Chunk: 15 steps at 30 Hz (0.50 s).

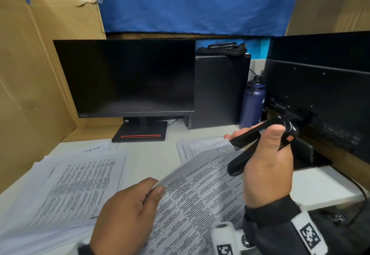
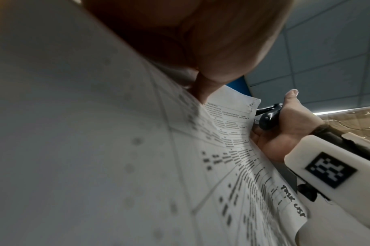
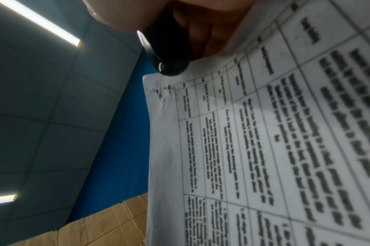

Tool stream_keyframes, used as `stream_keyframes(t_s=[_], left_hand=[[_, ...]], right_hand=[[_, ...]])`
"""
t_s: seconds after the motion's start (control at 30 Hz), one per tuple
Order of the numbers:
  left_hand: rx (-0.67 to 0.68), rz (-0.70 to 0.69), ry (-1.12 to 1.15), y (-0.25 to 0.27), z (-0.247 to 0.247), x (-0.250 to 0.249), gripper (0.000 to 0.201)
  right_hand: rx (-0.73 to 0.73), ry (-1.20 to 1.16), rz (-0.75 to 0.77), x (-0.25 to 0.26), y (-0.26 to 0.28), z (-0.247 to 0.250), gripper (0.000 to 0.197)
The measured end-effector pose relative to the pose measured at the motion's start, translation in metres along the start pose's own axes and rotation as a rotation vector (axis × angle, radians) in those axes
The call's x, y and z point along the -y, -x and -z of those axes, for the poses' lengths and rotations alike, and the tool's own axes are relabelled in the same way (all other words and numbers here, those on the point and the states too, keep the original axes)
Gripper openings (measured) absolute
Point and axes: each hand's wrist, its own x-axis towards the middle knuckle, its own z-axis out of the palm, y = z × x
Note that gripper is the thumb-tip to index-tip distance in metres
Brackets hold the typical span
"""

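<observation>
My right hand point(image 1: 266, 154) grips a black stapler point(image 1: 258, 134), its two arms spread apart, lifted above the desk at the right. My left hand point(image 1: 132, 202) pinches the edge of a sheaf of printed sheets with tables point(image 1: 200, 186) and holds it raised and tilted, its far corner close to the stapler's mouth. In the left wrist view the sheets point(image 2: 232, 149) curve up toward the stapler point(image 2: 268, 119) in the right hand point(image 2: 285, 133). In the right wrist view the stapler's black end point(image 3: 169, 55) sits just above the sheet's corner point(image 3: 158, 89), which carries old staple holes.
A dark monitor point(image 1: 128, 78) stands behind on the white desk point(image 1: 152, 154), a black computer case point(image 1: 220, 92) and a blue bottle point(image 1: 252, 104) to its right. Another black screen back point(image 1: 320, 86) is at far right. Paper stacks point(image 1: 70, 180) lie left. Cardboard walls point(image 1: 30, 74) enclose the desk.
</observation>
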Motion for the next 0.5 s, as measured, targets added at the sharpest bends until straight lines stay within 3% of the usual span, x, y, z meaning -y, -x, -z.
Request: stream_keyframes(t_s=[0.13,0.23,0.33,0.5], left_hand=[[0.004,-0.029,0.0,0.002,-0.001,-0.001,0.031],[-0.009,-0.053,-0.01,0.002,-0.003,-0.002,0.033],[-0.037,-0.088,-0.013,0.003,-0.007,-0.002,0.029],[-0.135,-0.153,-0.084,0.007,-0.015,0.0,0.025]], right_hand=[[0.018,0.034,-0.022,0.0,-0.002,-0.002,0.112],[0.0,0.045,-0.039,-0.001,-0.004,-0.003,0.116],[-0.046,0.045,-0.038,-0.004,-0.006,-0.004,0.107],[-0.081,0.028,-0.06,-0.006,-0.014,-0.005,0.074]])
